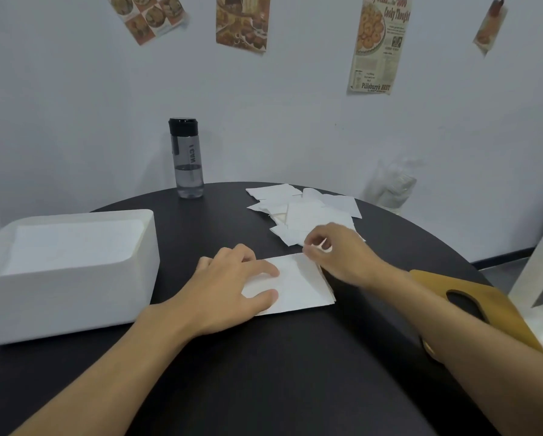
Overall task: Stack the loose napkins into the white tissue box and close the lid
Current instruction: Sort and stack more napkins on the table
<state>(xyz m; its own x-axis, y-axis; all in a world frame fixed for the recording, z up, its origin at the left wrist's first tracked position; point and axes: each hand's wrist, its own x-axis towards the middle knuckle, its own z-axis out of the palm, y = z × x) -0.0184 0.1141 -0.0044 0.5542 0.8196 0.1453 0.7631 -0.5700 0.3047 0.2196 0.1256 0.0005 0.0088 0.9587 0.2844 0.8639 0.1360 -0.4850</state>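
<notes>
Left grip (232, 278) lies flat, fingers straight, pressing a small napkin stack (301, 284) on the desk (264, 372); right grip (336, 248) pinches its far corner. Loose napkins (308, 212) lie beyond, open white box (75, 294) left.

**Colour survey: white paper goods on a matte black table (264, 372), pale grey-white wall (295, 121) behind.**

The tissue box (75, 309) is plain white and unpatterned. The napkins (308, 212) are white, with one cream patch showing among them. The lid (509, 313) is mustard-tan with a dark oval slot. The bottle (188, 158) is smoky translucent grey with a black cap and dark lettering. The posters (242, 22) carry food prints in browns, oranges and cream. The leftmost appears chequered, though blur limits certainty.
</notes>
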